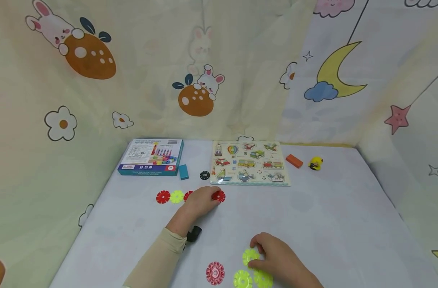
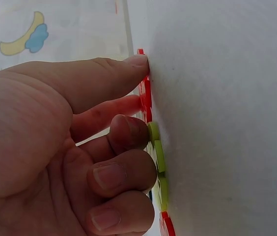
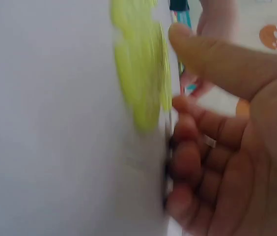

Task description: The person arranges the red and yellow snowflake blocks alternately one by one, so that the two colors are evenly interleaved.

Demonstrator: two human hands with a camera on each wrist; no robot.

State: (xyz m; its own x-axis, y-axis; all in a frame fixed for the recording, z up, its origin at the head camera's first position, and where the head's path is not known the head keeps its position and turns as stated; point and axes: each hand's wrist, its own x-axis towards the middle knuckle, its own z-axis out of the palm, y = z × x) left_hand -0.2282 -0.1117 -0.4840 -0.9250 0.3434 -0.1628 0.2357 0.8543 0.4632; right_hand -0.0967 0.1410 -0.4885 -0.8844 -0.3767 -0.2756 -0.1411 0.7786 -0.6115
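Red plastic snowflake disc (image 1: 218, 196) lay pinched by your left hand (image 1: 201, 204) in the table row; your right hand (image 1: 276, 256) gripped 1 yellow-green disc (image 1: 250, 256) nearer you, seemingly for adding.

The discs, red (image 1: 163, 197) and yellow-green (image 1: 242, 279), look like glossy translucent plastic. A matt white cloth covers the counter (image 1: 330, 224). The vehicle puzzle board (image 1: 249, 162), centre, looks like smooth printed wood.

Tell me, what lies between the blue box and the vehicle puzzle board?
In the head view, a teal block and a small black disc lie between them.
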